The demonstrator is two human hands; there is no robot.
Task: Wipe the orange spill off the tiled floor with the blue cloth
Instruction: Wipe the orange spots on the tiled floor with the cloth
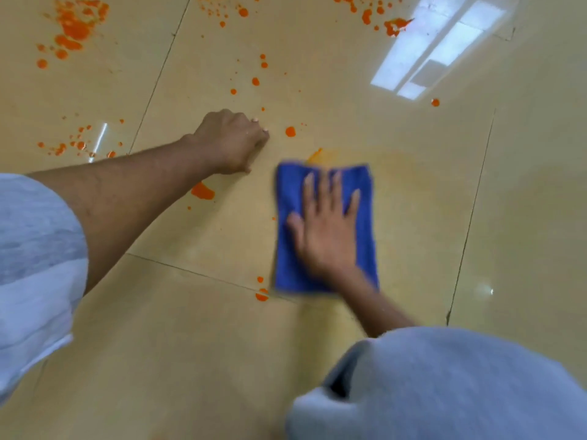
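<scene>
A folded blue cloth (286, 198) lies flat on the beige tiled floor (197, 344), and my right hand (327, 230) presses on it with straight, spread fingers. A faint orange smear (317, 155) shows just beyond the cloth's far edge. My left hand (233, 141) rests on the floor to the left with its fingers curled under, holding nothing. Orange spill marks surround it: a blob (203, 191) under the left forearm, a drop (290, 131) just right of the knuckles, and spots (262, 295) at the cloth's near left corner.
Large orange splatters lie at the far left (76, 27), the left middle (79, 144) and along the top edge (394, 27). A window's bright reflection (438, 49) glares on the tiles at the upper right. My grey-clad knees fill the lower right and left edge.
</scene>
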